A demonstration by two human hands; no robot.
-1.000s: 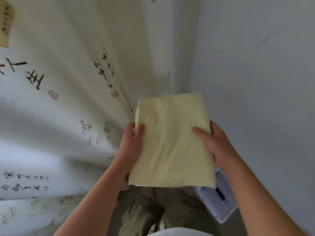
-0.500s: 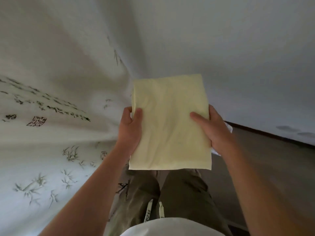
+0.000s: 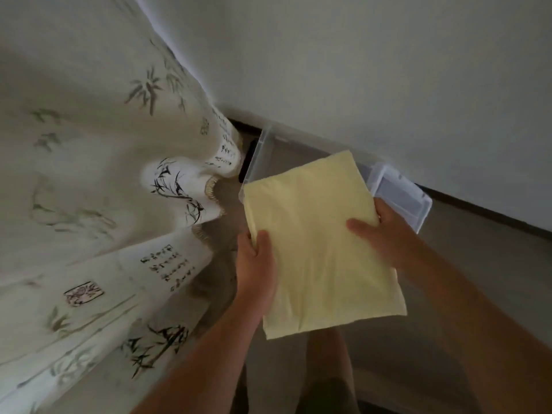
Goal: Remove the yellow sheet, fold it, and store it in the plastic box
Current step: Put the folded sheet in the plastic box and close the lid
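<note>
Soft rectangular yellow sheet in the grip of both hands, near clear plastic box.

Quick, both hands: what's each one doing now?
Left hand: grips the folded yellow sheet at its left edge.
Right hand: grips the sheet's right edge.

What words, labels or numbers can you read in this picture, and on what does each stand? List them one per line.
Printed cloth, columns of brush characters: too blurred to read.
Hem characters on the same cloth: too small to read.
Square seal mark on the cloth: unreadable.
Yellow sheet and plastic box: no text visible.
</note>
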